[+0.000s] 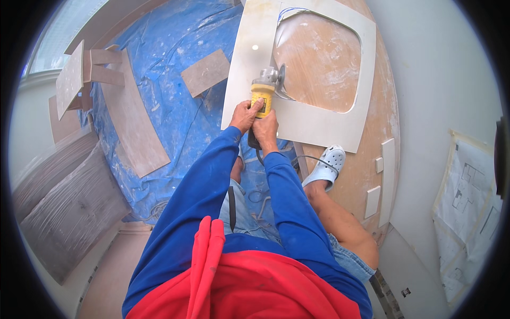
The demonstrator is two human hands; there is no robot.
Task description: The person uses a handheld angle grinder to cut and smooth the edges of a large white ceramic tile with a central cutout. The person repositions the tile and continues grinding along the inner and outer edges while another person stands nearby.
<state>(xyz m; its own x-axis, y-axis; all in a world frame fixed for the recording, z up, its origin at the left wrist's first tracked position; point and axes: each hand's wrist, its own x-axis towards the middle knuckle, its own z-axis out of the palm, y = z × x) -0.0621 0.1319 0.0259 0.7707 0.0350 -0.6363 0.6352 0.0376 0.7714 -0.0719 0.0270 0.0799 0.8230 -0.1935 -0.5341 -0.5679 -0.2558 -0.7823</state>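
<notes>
Yellow-bodied, metal-headed angle grinder (262, 97) sits at L edge of rounded hole in flat white panel (319, 123); L hand (244, 116) & R hand (266, 129) both wrapped round its body. Can't tell if round disc (281, 77) touches. Prob. best: firm grip, light even passes, thin black cord (308, 156) clear of disc.

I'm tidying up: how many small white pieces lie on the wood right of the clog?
3: a long strip farthest right, a small block left of its upper half, a larger block left of its lower half. The leg might hide more.
</notes>
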